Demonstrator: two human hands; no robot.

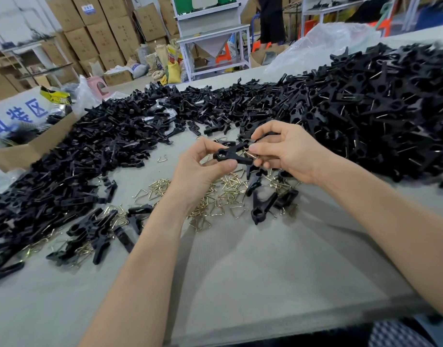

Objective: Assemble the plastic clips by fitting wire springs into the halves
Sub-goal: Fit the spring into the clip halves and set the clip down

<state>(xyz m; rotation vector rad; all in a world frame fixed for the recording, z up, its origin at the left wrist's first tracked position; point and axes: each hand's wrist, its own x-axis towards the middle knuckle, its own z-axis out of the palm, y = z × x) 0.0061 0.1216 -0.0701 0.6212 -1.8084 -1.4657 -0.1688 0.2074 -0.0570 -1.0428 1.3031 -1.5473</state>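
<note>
My left hand (203, 169) grips a black plastic clip (231, 154) by its jaw end, above the middle of the table. My right hand (285, 151) pinches the clip's tail end together with a brass wire spring (250, 152), whose tip shows between the halves. Loose brass wire springs (215, 196) lie scattered on the grey table (240, 271) under my hands. A few black clips (263, 206) lie among the springs.
A long heap of loose black clip halves (90, 159) fills the left and far side. A big pile of black clips with springs (378, 108) rises at the right. A cardboard box (40, 144) stands at the left edge. Stacked cartons and a metal stand are behind.
</note>
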